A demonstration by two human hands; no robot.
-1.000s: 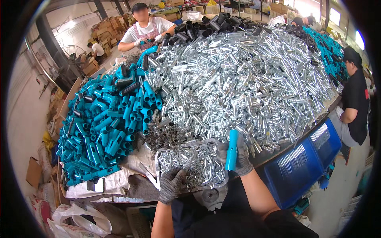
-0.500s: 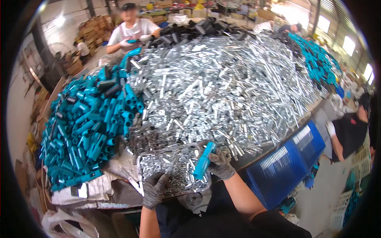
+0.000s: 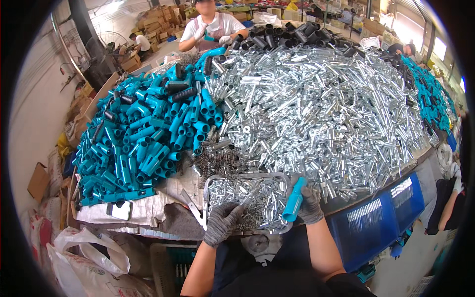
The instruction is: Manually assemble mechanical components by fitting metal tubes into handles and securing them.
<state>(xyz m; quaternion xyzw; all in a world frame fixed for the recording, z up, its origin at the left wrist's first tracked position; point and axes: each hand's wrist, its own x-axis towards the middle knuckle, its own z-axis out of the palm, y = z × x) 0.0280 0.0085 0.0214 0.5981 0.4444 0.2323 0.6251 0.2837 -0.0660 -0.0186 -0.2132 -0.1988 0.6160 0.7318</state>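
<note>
My gloved right hand (image 3: pixel 311 207) is closed around a teal plastic tube (image 3: pixel 294 199), held tilted over the right rim of a metal tray. The tray (image 3: pixel 247 176) is filled with small silver metal parts. Over its near left corner, my gloved left hand (image 3: pixel 223 225) pinches a slim silver metal piece (image 3: pixel 246 199) that points away from me. Its lower end is hidden by the fingers. Dark springs (image 3: pixel 217 161) lie heaped just beyond the tray. To the left of the tray rests a long pointed silver tool (image 3: pixel 193 208).
Teal plastic tubes (image 3: pixel 143 133) are piled at the left, and a large heap of silver metal parts (image 3: pixel 321 119) covers the middle. Black tubes (image 3: pixel 297 37) lie at the back. A phone (image 3: pixel 119 210) sits near the front edge. Blue bins (image 3: pixel 363 225) stand at the right. Another person (image 3: pixel 210 29) works across the table.
The view has swung left, so the table sits farther right in the picture. The teal tube now stands more upright in my right hand. My left hand keeps its pinch by the tray.
</note>
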